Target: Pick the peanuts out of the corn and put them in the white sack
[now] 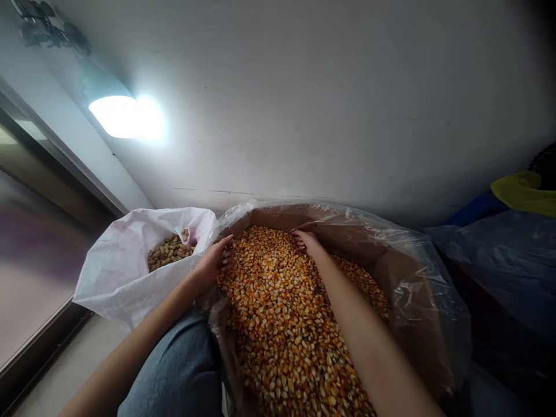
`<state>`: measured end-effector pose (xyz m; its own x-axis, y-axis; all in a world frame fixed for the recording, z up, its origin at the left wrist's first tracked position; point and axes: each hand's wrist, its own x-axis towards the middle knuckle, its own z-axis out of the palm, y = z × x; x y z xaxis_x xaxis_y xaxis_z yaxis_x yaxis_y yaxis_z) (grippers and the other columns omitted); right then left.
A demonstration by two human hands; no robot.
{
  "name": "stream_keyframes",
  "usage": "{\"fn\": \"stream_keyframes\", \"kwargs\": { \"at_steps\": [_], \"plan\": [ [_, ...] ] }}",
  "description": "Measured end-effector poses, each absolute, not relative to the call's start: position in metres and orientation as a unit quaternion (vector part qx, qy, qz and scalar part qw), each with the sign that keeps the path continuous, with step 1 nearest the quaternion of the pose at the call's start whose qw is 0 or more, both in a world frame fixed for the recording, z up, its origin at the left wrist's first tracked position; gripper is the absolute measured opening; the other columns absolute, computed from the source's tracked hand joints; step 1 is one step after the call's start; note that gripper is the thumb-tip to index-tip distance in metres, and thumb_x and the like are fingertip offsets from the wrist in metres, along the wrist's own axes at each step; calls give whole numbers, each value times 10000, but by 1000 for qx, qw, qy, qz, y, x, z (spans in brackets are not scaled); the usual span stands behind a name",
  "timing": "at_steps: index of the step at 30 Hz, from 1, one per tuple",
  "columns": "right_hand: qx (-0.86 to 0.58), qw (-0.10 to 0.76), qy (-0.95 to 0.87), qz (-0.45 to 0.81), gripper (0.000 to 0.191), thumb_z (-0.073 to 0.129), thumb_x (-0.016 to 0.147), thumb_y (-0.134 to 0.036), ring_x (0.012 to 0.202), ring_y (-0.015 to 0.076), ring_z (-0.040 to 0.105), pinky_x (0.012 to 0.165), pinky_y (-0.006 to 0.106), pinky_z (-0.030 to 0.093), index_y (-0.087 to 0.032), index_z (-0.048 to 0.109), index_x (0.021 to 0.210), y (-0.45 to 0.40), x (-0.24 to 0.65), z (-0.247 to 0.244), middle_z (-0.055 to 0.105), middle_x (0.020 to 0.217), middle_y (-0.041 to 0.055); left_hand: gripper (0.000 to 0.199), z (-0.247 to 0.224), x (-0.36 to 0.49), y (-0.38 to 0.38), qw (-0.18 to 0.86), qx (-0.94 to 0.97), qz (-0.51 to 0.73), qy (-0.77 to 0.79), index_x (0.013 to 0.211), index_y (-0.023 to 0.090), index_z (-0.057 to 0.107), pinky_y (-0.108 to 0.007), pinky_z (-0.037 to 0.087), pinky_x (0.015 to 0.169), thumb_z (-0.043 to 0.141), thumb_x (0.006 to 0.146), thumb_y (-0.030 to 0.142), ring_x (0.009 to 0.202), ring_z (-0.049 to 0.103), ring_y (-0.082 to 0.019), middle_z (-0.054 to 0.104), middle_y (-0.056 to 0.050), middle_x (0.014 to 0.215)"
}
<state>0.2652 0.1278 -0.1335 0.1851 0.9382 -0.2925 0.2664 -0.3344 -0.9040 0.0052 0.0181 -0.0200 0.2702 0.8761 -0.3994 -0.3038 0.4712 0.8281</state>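
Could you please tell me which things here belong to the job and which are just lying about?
In use: left hand by the white sack; right hand touching corn in the lined box.
Lying about: lamp; blue plastic; yellow cloth.

A pale wall (330, 104) fills most of the view, scuffed with faint specks and crossed near its base by a thin dark line. High on the left, a lamp (115, 116) shines bluish white on that wall, with a dark, blurry fitting (52, 29) beyond it in the corner. Further left, a dark frame (56, 168) edges a glass panel (35, 260) with smeary purple and pink reflections, and a strip of pale floor (73, 365) runs beneath it. On the right lies a heap of shiny blue plastic (512, 266), with a yellow cloth (521, 194) on top and a black object (545, 165) cut off by the edge of the view
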Motion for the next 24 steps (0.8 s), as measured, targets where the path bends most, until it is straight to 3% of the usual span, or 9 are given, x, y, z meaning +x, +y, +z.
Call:
{"fn": "stream_keyframes", "kwargs": {
  "at_steps": [4, 9, 15, 20, 24],
  "plan": [
    [-668, 367, -462, 454, 217, 432, 740, -328, 358, 70, 333, 394, 203, 323, -159, 564, 704, 123, 268, -128, 362, 415, -50, 260, -20, 4, 18, 734, 322, 405, 439, 637, 154, 435, -149, 162, 293, 527, 713, 385, 335, 248, -25, 275, 79, 464],
    [-721, 330, -479, 376, 124, 568, 624, -283, 520, 134, 480, 520, 241, 350, -164, 544, 602, 118, 275, -138, 468, 494, -4, 253, -19, 3, 16, 728, 332, 404, 444, 636, 156, 437, -153, 161, 295, 508, 724, 382, 337, 243, -29, 270, 78, 462],
    [-710, 295, -534, 351, 218, 594, 605, -385, 701, 201, 538, 632, 268, 344, -174, 554, 565, 117, 265, -139, 560, 604, 42, 256, -21, 2, 16, 724, 342, 392, 452, 663, 155, 451, -150, 157, 292, 515, 718, 396, 341, 244, -29, 264, 79, 472],
    [-655, 278, -572, 408, 234, 666, 539, -346, 562, 154, 502, 534, 232, 335, -152, 535, 533, 116, 249, -124, 500, 480, 10, 261, -24, 1, 17, 725, 352, 390, 445, 674, 152, 454, -153, 157, 297, 504, 725, 404, 353, 239, -30, 263, 76, 484],
    [-611, 309, -560, 466, 215, 500, 707, -361, 441, 86, 426, 424, 190, 295, -152, 541, 732, 114, 245, -104, 495, 516, -11, 257, -23, 1, 16, 728, 349, 392, 441, 669, 154, 447, -154, 152, 301, 493, 732, 399, 358, 231, -29, 254, 74, 491]
  ]
}}
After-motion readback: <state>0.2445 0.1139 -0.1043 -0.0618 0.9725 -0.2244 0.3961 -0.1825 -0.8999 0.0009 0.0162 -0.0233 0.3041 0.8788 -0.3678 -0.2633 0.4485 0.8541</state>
